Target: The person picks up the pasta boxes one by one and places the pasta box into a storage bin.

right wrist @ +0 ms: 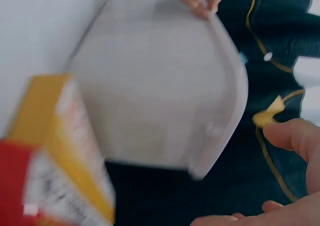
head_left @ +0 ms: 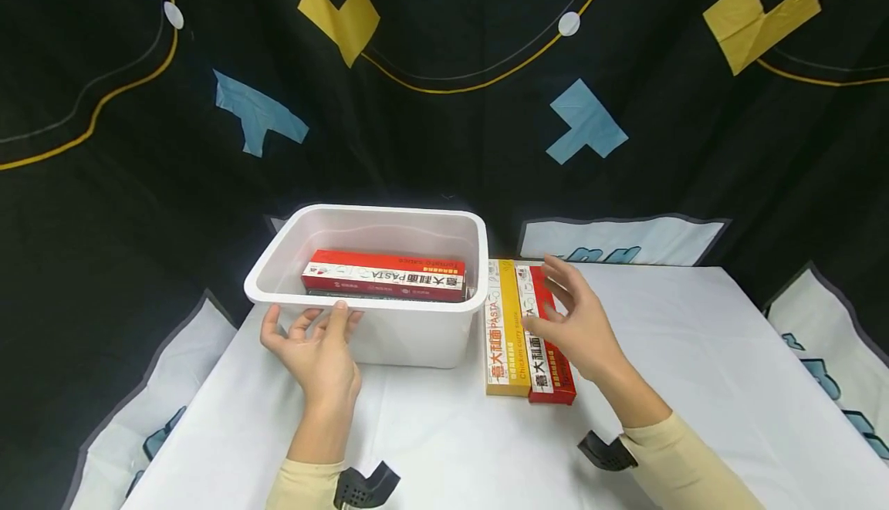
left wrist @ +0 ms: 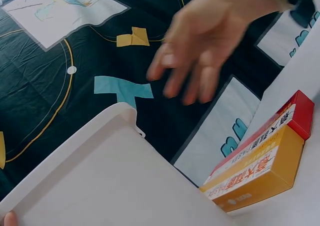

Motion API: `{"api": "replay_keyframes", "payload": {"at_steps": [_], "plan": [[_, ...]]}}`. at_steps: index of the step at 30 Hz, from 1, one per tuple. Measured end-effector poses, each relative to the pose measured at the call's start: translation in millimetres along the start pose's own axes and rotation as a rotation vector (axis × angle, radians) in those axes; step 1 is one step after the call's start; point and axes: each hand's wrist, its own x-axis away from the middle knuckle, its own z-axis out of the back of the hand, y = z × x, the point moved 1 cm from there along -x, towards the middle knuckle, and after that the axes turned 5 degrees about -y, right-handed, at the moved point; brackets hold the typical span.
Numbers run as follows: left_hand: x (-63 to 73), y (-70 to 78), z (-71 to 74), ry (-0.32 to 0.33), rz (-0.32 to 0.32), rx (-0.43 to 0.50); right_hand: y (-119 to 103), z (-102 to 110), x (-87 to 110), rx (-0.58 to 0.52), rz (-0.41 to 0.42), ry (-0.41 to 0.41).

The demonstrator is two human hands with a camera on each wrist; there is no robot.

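Observation:
A white plastic bin stands on the table, and my left hand holds its front rim with thumb and fingers. Inside lies a red pasta box printed "tomato sauce"; a dark edge shows beneath it, its kind hidden by the bin wall. To the right of the bin, a yellow pasta box and another red pasta box lie side by side, touching. Above these two hovers my right hand, thumb and fingers spread apart, holding nothing. The right wrist view shows the same yellow box, blurred.
White cloth covers the table. Behind it hangs a dark curtain with yellow and blue patches. Pale printed panels of the curtain meet the table's back edge and sides. A black wrist mount sits at each sleeve.

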Motion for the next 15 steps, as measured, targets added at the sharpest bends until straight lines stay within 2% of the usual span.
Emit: {"api": "replay_keyframes", "payload": {"at_steps": [3,7,12,15], "plan": [[-0.1,-0.4,-1.4,0.002,-0.003,0.007,22.8,11.9,16.5,0.050,-0.070,0.043],[-1.1,0.0,-2.6,0.003,-0.005,0.027,50.7,15.2,33.7,0.199,-0.142,0.037],[-0.5,0.9,-1.3,-0.005,-0.004,0.016,76.1,3.7,46.9,0.373,-0.203,-0.013],[1.3,0.3,-0.1,-0.009,0.003,0.004,85.8,-5.2,48.5,0.413,-0.190,-0.038]]}}
